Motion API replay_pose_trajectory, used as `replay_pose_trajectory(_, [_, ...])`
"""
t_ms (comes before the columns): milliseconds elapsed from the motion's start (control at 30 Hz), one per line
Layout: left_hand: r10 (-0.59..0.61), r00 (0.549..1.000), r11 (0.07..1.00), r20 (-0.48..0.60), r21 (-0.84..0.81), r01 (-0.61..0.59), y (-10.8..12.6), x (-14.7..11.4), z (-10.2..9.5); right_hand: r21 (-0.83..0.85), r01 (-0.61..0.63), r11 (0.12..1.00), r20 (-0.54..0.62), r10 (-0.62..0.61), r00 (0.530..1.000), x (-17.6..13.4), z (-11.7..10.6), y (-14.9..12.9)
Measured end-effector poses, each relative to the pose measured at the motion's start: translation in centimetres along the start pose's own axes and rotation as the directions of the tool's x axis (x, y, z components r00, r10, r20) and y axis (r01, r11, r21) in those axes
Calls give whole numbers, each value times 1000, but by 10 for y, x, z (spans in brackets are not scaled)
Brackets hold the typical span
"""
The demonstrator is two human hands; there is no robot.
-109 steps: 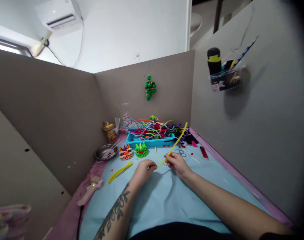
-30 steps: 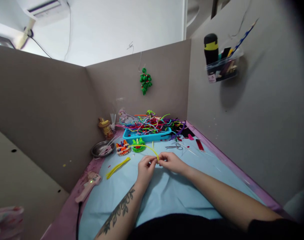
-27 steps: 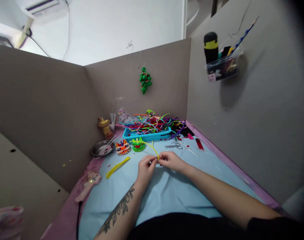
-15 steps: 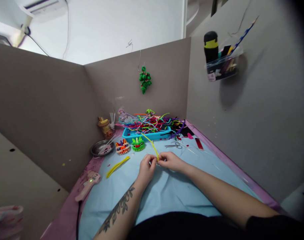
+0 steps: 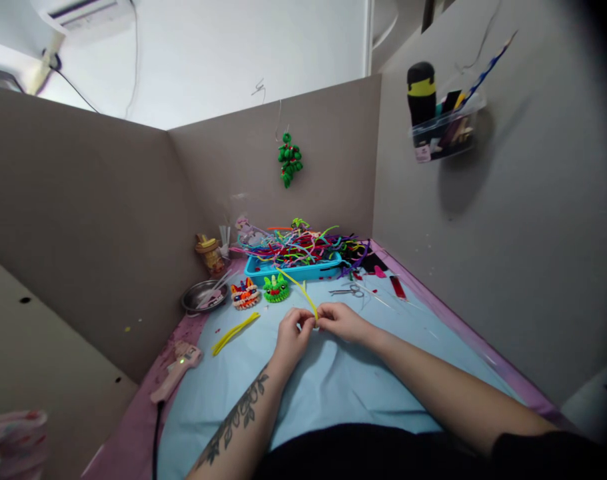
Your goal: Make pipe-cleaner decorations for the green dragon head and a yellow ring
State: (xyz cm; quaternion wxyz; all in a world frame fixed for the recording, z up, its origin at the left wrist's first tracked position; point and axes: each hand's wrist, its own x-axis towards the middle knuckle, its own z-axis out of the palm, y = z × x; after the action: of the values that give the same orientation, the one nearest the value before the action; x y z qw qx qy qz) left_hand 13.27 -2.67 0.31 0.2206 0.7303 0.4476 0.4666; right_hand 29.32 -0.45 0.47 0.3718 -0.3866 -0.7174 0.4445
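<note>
Between my hands is a yellow pipe cleaner (image 5: 303, 288), its long end rising up and to the left toward the blue tray. My left hand (image 5: 295, 328) pinches its lower end, and my right hand (image 5: 339, 321) grips it from the other side, fingertips nearly touching. The bit inside the fingers is hidden. To the left lies a bundle of yellow pipe cleaners (image 5: 236, 333). Beyond my hands sit a green animal head (image 5: 276, 289) and an orange and cream one (image 5: 245, 294), both of fuzzy pipe cleaner.
A blue tray (image 5: 303, 274) heaped with coloured pipe cleaners stands at the back. Scissors (image 5: 353, 291) lie at right. A metal bowl (image 5: 190, 308) and a pink glue gun (image 5: 176, 375) with its cord are at left. Grey partitions (image 5: 263, 167) enclose the table.
The free end of the yellow pipe cleaner has swung a little to the left. Both hands keep nearly the same place.
</note>
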Motion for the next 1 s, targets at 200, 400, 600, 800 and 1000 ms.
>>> replay_pose_trajectory(200, [4,1000,1000,5,1,-4,1,-1,0,-20,19,1000,5,-19,1000,-1,1,2])
replay_pose_trajectory(400, [27,999,1000,24,11,-28,-1,-1,-1,-78,35,996,0,-35,999,-1,0,2])
replay_pose_trajectory(600, [17,998,1000,58,-4,-17,-2,-1,1,-127,43,991,9,-42,999,-2,-1,0])
replay_pose_trajectory(800, [8,999,1000,47,-11,-8,-7,-1,4,-74,86,994,16,-85,996,-3,0,-5])
replay_pose_trajectory(1000, [54,998,998,41,39,-56,-8,0,3,-68,58,996,-35,-60,998,-2,1,-3])
